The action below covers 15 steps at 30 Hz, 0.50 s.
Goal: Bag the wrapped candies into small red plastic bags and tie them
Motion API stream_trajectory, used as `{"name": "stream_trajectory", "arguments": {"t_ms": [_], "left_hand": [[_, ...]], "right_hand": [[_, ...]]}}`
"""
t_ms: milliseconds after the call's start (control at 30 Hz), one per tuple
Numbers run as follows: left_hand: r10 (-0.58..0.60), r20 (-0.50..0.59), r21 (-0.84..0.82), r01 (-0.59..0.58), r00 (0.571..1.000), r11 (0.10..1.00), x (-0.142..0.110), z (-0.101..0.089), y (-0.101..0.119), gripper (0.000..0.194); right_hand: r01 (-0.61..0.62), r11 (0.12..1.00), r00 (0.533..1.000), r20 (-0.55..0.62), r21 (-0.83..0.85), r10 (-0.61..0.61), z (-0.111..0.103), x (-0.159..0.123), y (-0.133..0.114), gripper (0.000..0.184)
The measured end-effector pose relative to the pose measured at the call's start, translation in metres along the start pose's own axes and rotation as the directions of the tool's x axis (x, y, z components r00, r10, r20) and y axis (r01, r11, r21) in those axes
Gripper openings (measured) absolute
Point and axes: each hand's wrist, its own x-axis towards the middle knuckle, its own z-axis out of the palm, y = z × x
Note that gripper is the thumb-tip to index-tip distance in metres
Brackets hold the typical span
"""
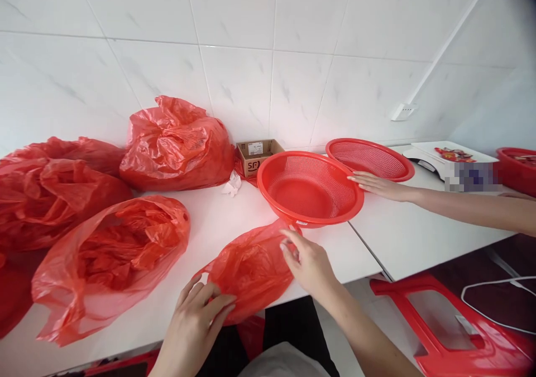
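Observation:
A thin red plastic bag (251,271) lies on the table's front edge, its mouth facing up and part of it hanging below the edge. My left hand (201,313) pinches the bag's left rim between thumb and fingers. At the opposite rim, my right hand (312,265) has thumb and forefinger curled on the film near the handle. Just beyond the bag sits a red plastic colander (310,190), which looks empty. Another person's hand (377,186) rests on the colander's right rim. To my left is an opened red bag (134,243) with crumpled red plastic inside.
Filled red bags (180,148) stand along the wall, beside a small cardboard box (255,156) and a crumpled tissue (231,184). Behind the other hand is a second colander (371,159). A scale (427,167) carries small colourful packets. A red stool (473,332) stands below right.

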Motion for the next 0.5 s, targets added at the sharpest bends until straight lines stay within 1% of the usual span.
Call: {"name": "stream_trajectory", "arguments": {"t_ms": [33, 67, 100, 133, 167, 200, 233, 267, 300, 333, 400, 433, 467, 500], "left_hand": [[0.027, -0.003, 0.009, -0.027, 1.000, 1.000, 0.003, 0.000, 0.003, 0.018], [0.055, -0.001, 0.017, -0.055, 0.999, 0.998, 0.006, 0.000, 0.005, 0.019], [0.074, 0.000, 0.024, -0.074, 0.997, 0.997, 0.008, 0.000, 0.007, 0.020], [0.084, 0.002, 0.033, -0.084, 0.996, 0.996, 0.010, -0.001, 0.007, 0.022], [0.087, 0.002, 0.044, -0.087, 0.996, 0.995, 0.011, -0.003, 0.007, 0.023], [0.081, -0.002, 0.060, -0.081, 0.997, 0.995, 0.010, -0.006, 0.005, 0.023], [0.066, -0.004, 0.080, -0.066, 0.998, 0.995, 0.009, -0.009, 0.002, 0.021], [0.045, -0.003, 0.106, -0.044, 0.999, 0.993, 0.006, -0.013, -0.001, 0.018], [0.014, -0.002, 0.135, -0.014, 1.000, 0.991, 0.003, -0.017, -0.005, 0.015], [-0.016, 0.004, 0.163, 0.015, 1.000, 0.987, 0.000, -0.022, -0.009, 0.014], [-0.083, 0.030, 0.190, 0.076, 0.996, 0.979, -0.004, -0.027, -0.012, 0.019], [-0.118, 0.038, 0.190, 0.108, 0.992, 0.976, -0.005, -0.028, -0.011, 0.023], [-0.154, 0.029, 0.187, 0.146, 0.988, 0.971, -0.004, -0.027, -0.008, 0.025], [-0.184, -0.004, 0.181, 0.182, 0.983, 0.967, -0.001, -0.025, -0.004, 0.027]], "right_hand": [[0.094, 0.995, 0.996, 0.002, 0.043, -0.094, 0.002, -0.002, -0.007, 0.035], [0.188, 0.979, 0.981, 0.036, 0.072, -0.191, 0.005, -0.003, -0.013, 0.033], [0.270, 0.959, 0.955, 0.104, 0.082, -0.278, 0.009, -0.004, -0.018, 0.031], [0.333, 0.940, 0.919, 0.199, 0.075, -0.341, 0.012, -0.003, -0.020, 0.031], [0.369, 0.928, 0.880, 0.301, 0.049, -0.366, 0.014, -0.002, -0.021, 0.031], [0.380, 0.925, 0.847, 0.397, 0.013, -0.354, 0.015, 0.000, -0.018, 0.036], [0.363, 0.931, 0.826, 0.473, -0.026, -0.309, 0.014, 0.002, -0.014, 0.044], [0.316, 0.946, 0.816, 0.526, -0.063, -0.238, 0.011, 0.005, -0.009, 0.054], [0.242, 0.965, 0.817, 0.557, -0.098, -0.149, 0.007, 0.007, -0.003, 0.061], [0.156, 0.979, 0.820, 0.570, -0.131, -0.054, 0.002, 0.010, 0.003, 0.062], [0.013, 0.982, 0.819, 0.566, -0.189, 0.098, -0.009, 0.014, 0.012, 0.055], [-0.021, 0.977, 0.816, 0.561, -0.212, 0.139, -0.015, 0.016, 0.014, 0.051], [-0.027, 0.973, 0.816, 0.557, -0.228, 0.154, -0.019, 0.017, 0.014, 0.050], [-0.015, 0.972, 0.820, 0.554, -0.234, 0.146, -0.022, 0.018, 0.014, 0.052]]}}
